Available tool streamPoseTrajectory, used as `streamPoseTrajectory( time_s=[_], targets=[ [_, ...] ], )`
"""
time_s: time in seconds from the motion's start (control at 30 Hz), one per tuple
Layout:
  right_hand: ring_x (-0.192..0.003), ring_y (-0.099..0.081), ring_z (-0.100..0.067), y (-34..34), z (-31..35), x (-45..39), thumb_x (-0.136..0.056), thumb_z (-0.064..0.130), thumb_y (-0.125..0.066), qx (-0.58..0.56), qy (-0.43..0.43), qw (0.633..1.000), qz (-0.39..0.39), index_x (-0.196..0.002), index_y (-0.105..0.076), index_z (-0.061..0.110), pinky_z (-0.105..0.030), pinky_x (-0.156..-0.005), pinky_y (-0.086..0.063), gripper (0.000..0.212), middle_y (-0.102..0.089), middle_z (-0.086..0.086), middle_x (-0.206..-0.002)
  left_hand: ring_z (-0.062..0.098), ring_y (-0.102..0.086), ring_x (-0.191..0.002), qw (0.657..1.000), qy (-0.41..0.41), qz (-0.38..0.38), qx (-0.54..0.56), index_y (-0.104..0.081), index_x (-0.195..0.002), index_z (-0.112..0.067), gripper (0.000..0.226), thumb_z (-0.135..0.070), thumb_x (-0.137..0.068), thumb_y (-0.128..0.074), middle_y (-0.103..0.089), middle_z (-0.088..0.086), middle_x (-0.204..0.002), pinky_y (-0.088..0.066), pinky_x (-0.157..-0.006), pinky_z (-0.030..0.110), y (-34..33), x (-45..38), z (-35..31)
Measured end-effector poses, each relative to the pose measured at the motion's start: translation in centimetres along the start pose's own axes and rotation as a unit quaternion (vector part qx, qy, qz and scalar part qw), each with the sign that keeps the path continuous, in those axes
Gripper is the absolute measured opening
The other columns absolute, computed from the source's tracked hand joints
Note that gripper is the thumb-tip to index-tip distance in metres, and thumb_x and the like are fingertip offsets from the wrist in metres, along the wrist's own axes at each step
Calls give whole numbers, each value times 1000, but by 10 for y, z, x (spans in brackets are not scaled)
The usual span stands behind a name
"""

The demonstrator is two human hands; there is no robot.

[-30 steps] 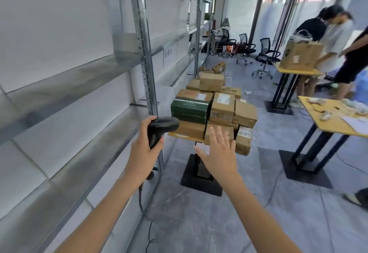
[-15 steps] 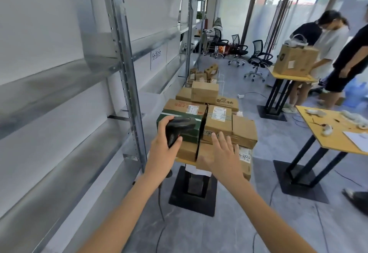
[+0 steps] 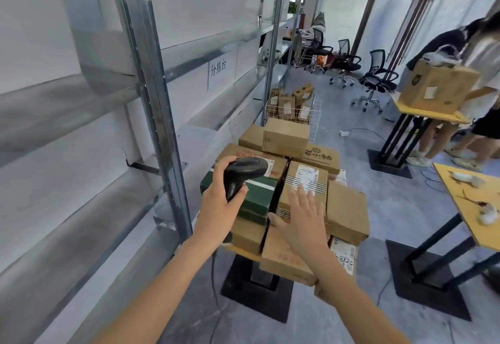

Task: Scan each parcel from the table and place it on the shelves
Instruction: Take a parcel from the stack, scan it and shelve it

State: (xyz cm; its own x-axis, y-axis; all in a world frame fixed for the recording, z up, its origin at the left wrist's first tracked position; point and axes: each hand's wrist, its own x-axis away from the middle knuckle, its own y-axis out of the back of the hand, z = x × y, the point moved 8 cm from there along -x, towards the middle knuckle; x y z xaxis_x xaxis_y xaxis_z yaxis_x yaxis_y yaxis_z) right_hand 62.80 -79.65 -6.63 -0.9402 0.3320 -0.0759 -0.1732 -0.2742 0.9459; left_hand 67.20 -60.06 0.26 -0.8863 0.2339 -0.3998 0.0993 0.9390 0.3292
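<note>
Here, the left hand (image 3: 217,203) grips a black barcode scanner (image 3: 242,174) over the green parcel (image 3: 255,196), while the right hand (image 3: 303,222), fingers spread, reaches above the labelled cardboard parcel (image 3: 304,185) at 1 o'clock on the stacked worktop (image 3: 243,252).

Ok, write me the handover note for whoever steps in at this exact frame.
Left hand: grips the black barcode scanner, held over the green box.
Right hand: open, fingers spread, over the striped-label carton; contact unclear.
Parcels: all stacked on the small table; more in the wire basket behind.
Shelves: no parcels on the visible parts.
Left: scan each parcel on the table and shelve it.
</note>
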Motion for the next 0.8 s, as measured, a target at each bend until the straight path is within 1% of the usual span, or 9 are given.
streamPoseTrajectory(
  time_s=[0.07,0.13,0.2,0.3,0.37,0.47,0.57,0.67,0.8],
  targets=[
    [-157,1,-29,-1,0,-36,-97,63,-47,5,21,1000,-5,-162,-5,23,-52,-125,-4,86,-4,-5,-170,10,-61,-110,1000,4,-13,-5,-33,-132,-55,63,-14,-97,-66,-53,-15,-128,-55,-87,15,-9,-22,9],
    [-157,1,-29,-3,-2,-71,-97,62,-48,8,41,999,1,-162,-5,23,-52,-125,-4,87,-5,-6,-170,12,-64,-108,999,20,-24,-10,-33,-130,-57,63,-14,-98,-65,-55,-11,-130,-57,-82,18,-19,-44,23],
    [-157,3,-29,-4,-5,-104,-98,61,-49,6,64,998,7,-162,-4,23,-51,-124,-3,87,0,-5,-170,7,-65,-101,998,42,-41,-13,-32,-128,-61,65,-16,-98,-65,-56,-15,-124,-56,-76,14,-27,-64,34],
    [-156,4,-31,4,-12,-163,-97,59,-51,20,96,995,2,-162,-3,22,-51,-125,-2,88,3,-6,-170,-5,-65,-93,996,71,-54,-19,-32,-125,-65,65,-18,-97,-66,-57,-30,-115,-55,-70,15,-39,-91,48],
    [-156,2,-33,9,-16,-205,-97,57,-53,41,116,992,-7,-162,-6,21,-52,-125,-3,89,2,-8,-170,-6,-64,-96,994,85,-67,-22,-35,-127,-64,64,-17,-96,-67,-58,-33,-117,-52,-72,11,-46,-103,55],
    [-156,1,-36,8,-18,-268,-95,57,-57,63,159,985,-6,-160,-13,19,-55,-123,-3,87,-2,-11,-170,-5,-63,-99,991,107,-80,-22,-38,-133,-59,63,-18,-96,-69,-59,-30,-122,-47,-75,6,-62,-112,67],
    [-155,2,-36,-6,-24,-327,-91,55,-64,85,202,975,25,-160,-16,22,-58,-124,-5,90,0,-11,-170,-8,-62,-101,988,129,-84,-24,-38,-134,-58,63,-19,-96,-69,-59,-29,-123,-45,-75,3,-80,-116,77],
    [-155,7,-38,-22,-34,-373,-85,66,-64,95,217,970,62,-160,-12,30,-60,-121,3,98,8,-12,-169,-9,-61,-105,984,143,-104,-30,-38,-134,-58,64,-17,-96,-69,-56,-37,-122,-44,-78,1,-86,-123,84],
    [-154,9,-41,-42,-50,-415,-72,83,-58,107,183,970,121,-157,0,47,-63,-119,5,109,12,-12,-168,-5,-65,-96,979,160,-125,-33,-39,-132,-59,66,-14,-96,-69,-57,-38,-117,-48,-68,5,-84,-131,95]
  ],
)
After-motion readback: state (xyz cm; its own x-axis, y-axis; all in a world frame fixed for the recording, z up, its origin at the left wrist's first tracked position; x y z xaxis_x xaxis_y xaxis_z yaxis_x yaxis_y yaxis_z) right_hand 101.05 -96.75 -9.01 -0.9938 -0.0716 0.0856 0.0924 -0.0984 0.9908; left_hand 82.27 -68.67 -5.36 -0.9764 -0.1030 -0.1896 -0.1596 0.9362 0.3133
